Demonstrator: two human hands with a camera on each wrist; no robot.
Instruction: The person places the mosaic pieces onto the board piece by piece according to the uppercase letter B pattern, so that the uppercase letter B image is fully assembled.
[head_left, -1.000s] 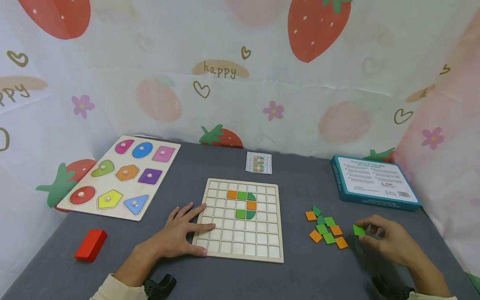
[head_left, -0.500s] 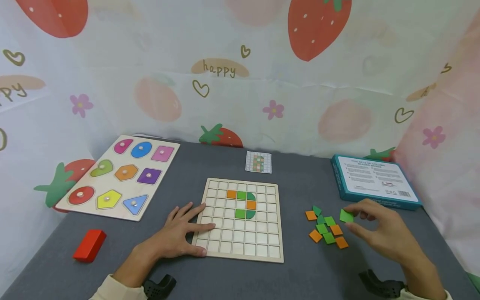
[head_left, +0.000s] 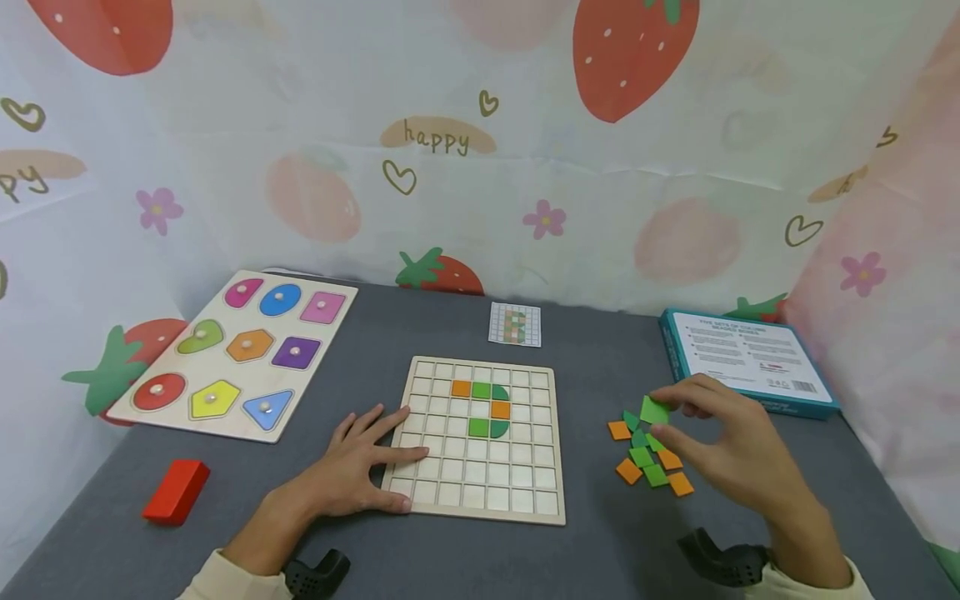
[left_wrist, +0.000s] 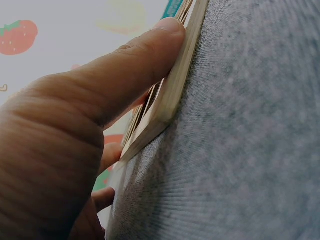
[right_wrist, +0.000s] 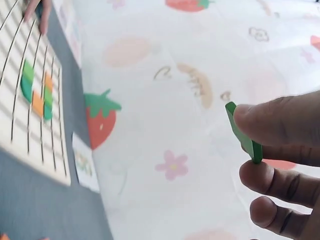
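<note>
My right hand pinches a light green square tile between thumb and fingers, raised over the loose tiles. The right wrist view shows that green tile edge-on at the fingertips. My left hand rests on the left edge of the wooden grid board with its fingers spread. In the left wrist view the thumb lies along the board's edge. Several orange and green tiles sit in the board's upper cells, among them an orange tile and a green one.
Loose orange and green tiles lie right of the board. A small pattern card is behind it. At the back right lies a teal box. A knobbed shape puzzle and a red block are on the left.
My right hand has lifted the green tile and carried it leftward, from right of the loose tiles to above them. The left hand stays on the board.
</note>
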